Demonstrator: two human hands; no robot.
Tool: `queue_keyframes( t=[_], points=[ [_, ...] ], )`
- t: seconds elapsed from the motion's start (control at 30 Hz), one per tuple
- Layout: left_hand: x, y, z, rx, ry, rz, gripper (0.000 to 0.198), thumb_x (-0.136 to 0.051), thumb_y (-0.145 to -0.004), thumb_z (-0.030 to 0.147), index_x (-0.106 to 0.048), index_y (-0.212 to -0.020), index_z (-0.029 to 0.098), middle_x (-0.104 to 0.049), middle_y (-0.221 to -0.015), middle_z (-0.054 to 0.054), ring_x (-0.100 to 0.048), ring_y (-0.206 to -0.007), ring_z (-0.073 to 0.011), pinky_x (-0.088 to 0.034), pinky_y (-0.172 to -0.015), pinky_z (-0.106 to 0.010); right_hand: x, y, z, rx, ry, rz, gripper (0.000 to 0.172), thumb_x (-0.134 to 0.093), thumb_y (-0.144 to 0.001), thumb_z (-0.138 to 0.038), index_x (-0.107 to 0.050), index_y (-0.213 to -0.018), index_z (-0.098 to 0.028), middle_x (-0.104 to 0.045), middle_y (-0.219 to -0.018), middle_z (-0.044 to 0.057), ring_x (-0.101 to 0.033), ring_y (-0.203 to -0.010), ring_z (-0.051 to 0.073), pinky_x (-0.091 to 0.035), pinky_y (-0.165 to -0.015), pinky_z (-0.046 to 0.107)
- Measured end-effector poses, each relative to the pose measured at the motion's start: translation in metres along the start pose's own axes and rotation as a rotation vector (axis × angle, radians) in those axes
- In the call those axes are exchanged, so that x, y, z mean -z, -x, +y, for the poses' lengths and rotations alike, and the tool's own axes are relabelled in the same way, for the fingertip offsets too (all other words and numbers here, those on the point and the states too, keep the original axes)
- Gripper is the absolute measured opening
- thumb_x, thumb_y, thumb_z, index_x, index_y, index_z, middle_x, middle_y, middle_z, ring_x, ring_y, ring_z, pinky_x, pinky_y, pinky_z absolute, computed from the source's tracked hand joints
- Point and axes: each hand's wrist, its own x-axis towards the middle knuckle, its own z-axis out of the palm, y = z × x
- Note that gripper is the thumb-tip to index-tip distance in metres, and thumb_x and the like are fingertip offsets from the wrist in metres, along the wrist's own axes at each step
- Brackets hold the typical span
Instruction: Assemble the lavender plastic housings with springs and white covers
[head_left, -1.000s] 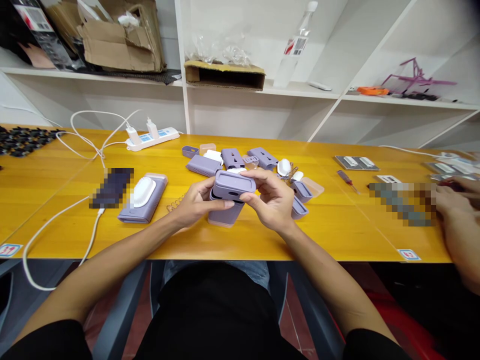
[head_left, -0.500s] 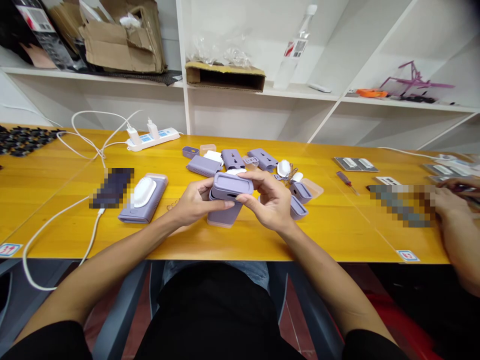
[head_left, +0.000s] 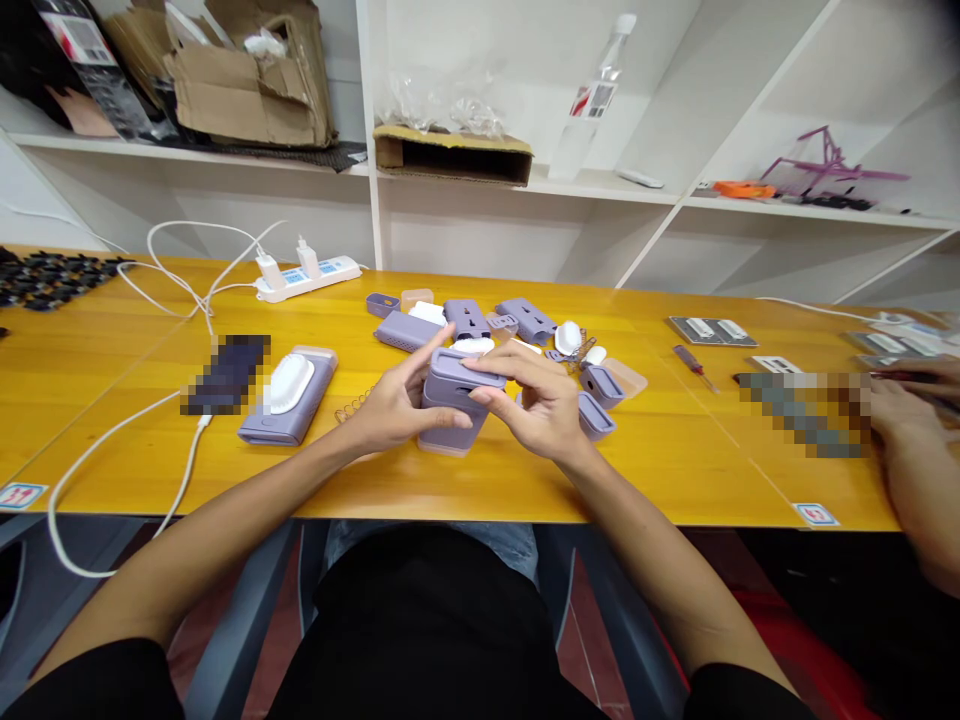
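Head view: my right hand (head_left: pixel 546 405) is in the middle of the frame, pinching a purple cap (head_left: pixel 450 367) between thumb and fingers. The cap sits over a purple case (head_left: pixel 444 436), which is partly hidden by the cap and my hands. My left hand (head_left: pixel 386 412) is on the left side of them, with one finger pointing up and the thumb across the front. Its other fingers are tucked out of sight, so I cannot tell if it grips anything.

A curly spring (head_left: pixel 351 407) pokes out from behind my left hand. Just past the cap, a white piece (head_left: pixel 474 346) peeks out, partly blocked. Behind it, near the center of the frame, purple shells (head_left: pixel 466 318) lie close together. Two small purple ends (head_left: pixel 602 386) are just beside my right hand, with a clear pinkish cover (head_left: pixel 628 378) near them.

At left, another purple case with a white top (head_left: pixel 290 383) lies by a blurred-out dark thing (head_left: pixel 225 375), and a white cord (head_left: pixel 203 424) plugs into that. A power strip (head_left: pixel 315 279) is at upper left. Toward the right are a screwdriver (head_left: pixel 695 366) and another person's hand (head_left: pixel 911 420).
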Motion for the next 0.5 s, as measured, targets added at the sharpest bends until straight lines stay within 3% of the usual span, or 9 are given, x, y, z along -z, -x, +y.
queue_keyframes(
  t=[0.13,0.33,0.5],
  points=[
    [0.0,0.0,-0.006,-0.146,-0.114,-0.023,0.111,-0.096,-0.083,0.05,-0.034,-0.174,0.037,-0.069,-0.151,-0.012,-0.071,-0.136,-0.0349,-0.063,-0.112,-0.054,0.001,0.001,0.001,0.019,0.002,0.003,0.026,-0.083,-0.099,-0.033,-0.086,-0.125,-0.032,-0.084,-0.111,0.008,-0.077,-0.098,0.024,-0.063,-0.074,0.036],
    [0.006,0.003,-0.027,-0.353,-0.334,0.004,0.087,-0.096,-0.086,0.045,-0.047,-0.158,0.038,-0.065,-0.154,-0.012,-0.078,-0.116,-0.0279,-0.069,-0.096,-0.043,0.005,0.0,0.002,0.043,0.033,-0.041,0.027,-0.083,-0.1,-0.03,-0.085,-0.127,-0.03,-0.084,-0.11,0.009,-0.077,-0.094,0.023,-0.064,-0.076,0.037],
    [0.009,-0.001,-0.037,-0.465,-0.405,0.033,0.093,-0.103,-0.074,0.05,-0.049,-0.149,0.033,-0.066,-0.146,-0.014,-0.077,-0.12,-0.0301,-0.07,-0.095,-0.043,0.006,0.0,0.003,0.098,0.047,-0.092,0.031,-0.078,-0.103,-0.027,-0.082,-0.134,-0.029,-0.083,-0.124,0.012,-0.079,-0.105,0.026,-0.066,-0.088,0.043]
  ],
)
